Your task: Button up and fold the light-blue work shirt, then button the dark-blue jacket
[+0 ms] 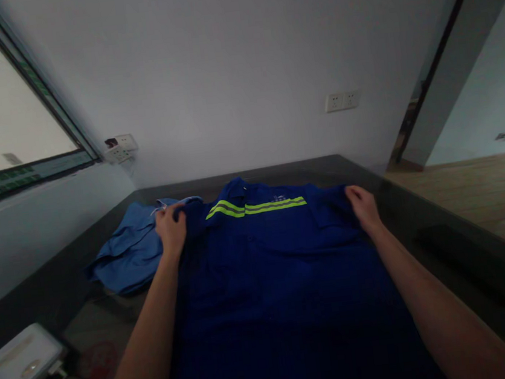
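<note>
A dark blue work shirt lies spread over the dark table, its collar toward the wall and its lower end toward me. A yellow-green reflective stripe runs across its chest. My left hand is closed on the end of the sleeve at the left. At the opposite side, my right hand pinches the edge of the other short sleeve. Just beyond my left hand rests a lighter blue folded garment, partly covered by that hand and forearm.
The dark table meets a pale wall with sockets. A white box-shaped device with a cable stands at the near left. A flat black object lies along the right edge. A window is at the left.
</note>
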The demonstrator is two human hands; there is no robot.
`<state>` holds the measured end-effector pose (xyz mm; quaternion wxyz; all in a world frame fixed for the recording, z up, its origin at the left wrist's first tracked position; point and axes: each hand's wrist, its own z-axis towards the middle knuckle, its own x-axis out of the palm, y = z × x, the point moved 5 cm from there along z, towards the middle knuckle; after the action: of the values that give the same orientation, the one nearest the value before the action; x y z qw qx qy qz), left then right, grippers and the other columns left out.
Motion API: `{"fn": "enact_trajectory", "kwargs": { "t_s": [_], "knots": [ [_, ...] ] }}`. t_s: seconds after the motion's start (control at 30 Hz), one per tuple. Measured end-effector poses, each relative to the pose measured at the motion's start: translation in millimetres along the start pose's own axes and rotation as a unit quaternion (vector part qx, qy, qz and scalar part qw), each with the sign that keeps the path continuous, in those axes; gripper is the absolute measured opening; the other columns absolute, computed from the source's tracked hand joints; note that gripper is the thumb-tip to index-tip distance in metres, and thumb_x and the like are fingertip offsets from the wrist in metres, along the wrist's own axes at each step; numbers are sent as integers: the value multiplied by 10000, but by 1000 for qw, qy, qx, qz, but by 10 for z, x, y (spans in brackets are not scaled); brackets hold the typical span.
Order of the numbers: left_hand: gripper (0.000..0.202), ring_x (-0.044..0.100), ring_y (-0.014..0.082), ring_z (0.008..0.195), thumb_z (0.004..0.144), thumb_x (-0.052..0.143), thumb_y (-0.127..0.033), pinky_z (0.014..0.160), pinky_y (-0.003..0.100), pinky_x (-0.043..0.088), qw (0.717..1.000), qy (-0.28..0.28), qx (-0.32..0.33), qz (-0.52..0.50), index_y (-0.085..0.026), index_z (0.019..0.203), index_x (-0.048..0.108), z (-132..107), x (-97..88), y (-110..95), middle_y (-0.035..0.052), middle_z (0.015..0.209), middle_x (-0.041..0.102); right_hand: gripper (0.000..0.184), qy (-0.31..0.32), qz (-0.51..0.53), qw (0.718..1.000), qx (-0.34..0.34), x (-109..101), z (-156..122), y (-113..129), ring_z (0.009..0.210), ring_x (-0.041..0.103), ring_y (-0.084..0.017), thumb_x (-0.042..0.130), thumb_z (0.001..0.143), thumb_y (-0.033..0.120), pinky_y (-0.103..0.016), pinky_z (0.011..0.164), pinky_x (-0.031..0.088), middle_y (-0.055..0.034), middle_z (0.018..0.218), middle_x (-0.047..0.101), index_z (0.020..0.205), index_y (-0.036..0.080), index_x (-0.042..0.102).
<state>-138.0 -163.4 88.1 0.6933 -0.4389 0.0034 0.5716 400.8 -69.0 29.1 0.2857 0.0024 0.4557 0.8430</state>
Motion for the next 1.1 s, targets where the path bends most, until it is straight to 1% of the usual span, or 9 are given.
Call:
{"fn": "enact_trajectory", "kwargs": {
  "t_s": [0.07,0.17,0.33,0.5,0.67,0.73,0.9,1.0,1.1],
  "knots": [
    [323,446,349,1176,738,651,-273,999,553,312,985,144,39,89,-210,1055,650,-186,304,-110,116,1219,533,293,232,-68,968,-58,459,-213,168,784,635,-202,495,832,418,-325,766,477,-47,815,696,803,187,673],
    [421,413,354,1240,797,594,-323,1018,597,271,916,322,120,208,-292,1216,572,-536,571,-291,101,1360,464,300,371,-122,914,-106,816,-417,367,912,643,-213,472,877,407,-312,847,450,-51,947,718,880,216,704],
    [460,479,310,1210,878,488,-408,1007,435,370,876,422,196,127,-238,1304,511,-898,489,-592,125,1382,460,244,369,-143,906,-148,1065,-391,652,922,625,-193,486,883,292,-293,839,446,-67,987,697,931,175,694],
    [409,502,280,1192,890,484,-341,974,387,406,875,428,198,114,-244,1287,514,-1146,213,-834,92,1362,486,203,444,-147,861,-200,1422,-508,938,895,613,-175,531,861,224,-277,821,445,-60,977,683,987,176,682],
    [291,548,295,1070,901,460,-381,883,413,460,829,466,230,208,-214,1096,599,-1825,-146,-1259,114,1121,603,255,437,-261,820,-261,1767,-423,1054,1082,543,-228,515,887,242,-345,939,406,-107,1142,616,1100,185,643],
    [330,536,288,1085,886,477,-444,899,415,463,804,510,230,203,-232,1118,573,-2136,-234,-1377,114,1153,586,316,424,-299,813,-263,1930,-354,1032,1170,483,-251,501,896,244,-386,984,383,-119,1241,561,1194,197,593],
    [714,421,371,1240,746,599,-591,996,537,389,762,595,185,179,-243,1340,411,-2595,-188,-1306,168,1354,454,524,443,-316,801,-250,2456,-386,943,1346,278,-334,516,891,322,-570,1037,286,-97,1486,331,1398,289,389],
    [718,381,390,1270,756,600,-544,1004,577,366,747,616,172,180,-260,1376,374,-2678,-65,-1157,169,1382,432,547,477,-315,786,-234,2757,-474,908,1404,124,-350,412,921,275,-677,1024,203,-20,1559,167,1437,389,271],
    [631,353,372,1296,803,553,-465,1034,564,339,739,630,165,175,-282,1378,371,-2696,3,-1066,147,1404,416,526,504,-325,774,-204,2943,-504,871,1399,142,-364,351,932,275,-732,986,192,19,1560,162,1425,437,267]
  ]
}}
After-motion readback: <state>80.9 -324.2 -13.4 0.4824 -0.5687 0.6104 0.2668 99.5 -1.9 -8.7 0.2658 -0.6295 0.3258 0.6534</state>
